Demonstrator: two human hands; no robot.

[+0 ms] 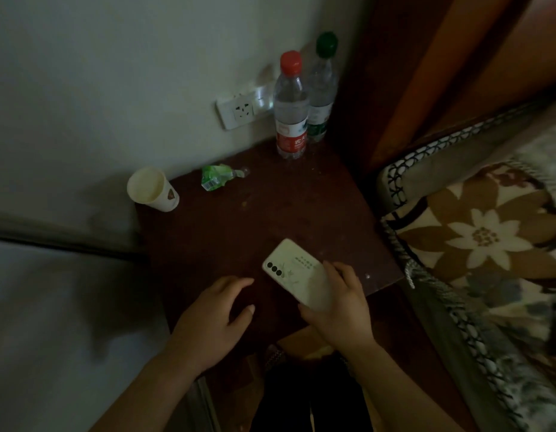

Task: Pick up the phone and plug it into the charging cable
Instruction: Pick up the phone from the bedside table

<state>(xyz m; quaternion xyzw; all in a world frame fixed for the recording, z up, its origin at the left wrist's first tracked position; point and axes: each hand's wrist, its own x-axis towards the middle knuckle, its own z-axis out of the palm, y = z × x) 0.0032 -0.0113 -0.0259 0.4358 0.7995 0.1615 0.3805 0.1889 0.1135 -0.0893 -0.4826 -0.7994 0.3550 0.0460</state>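
Observation:
A white phone (293, 269) in a pale case with three dark camera lenses lies back-up on the dark wooden nightstand (254, 219), near its front edge. My right hand (339, 310) grips the phone's near end, fingers wrapped around its right side and thumb at its lower left. My left hand (212, 316) hovers just left of the phone, fingers spread, holding nothing. No charging cable is visible. A white wall socket (239, 110) sits on the wall behind the nightstand.
Two water bottles stand at the back: a red-capped bottle (290, 110) and a green-capped bottle (321, 88). A paper cup (152, 188) and a crumpled green wrapper (217, 177) lie at the back left. A flowered blanket (482, 238) covers a bed on the right.

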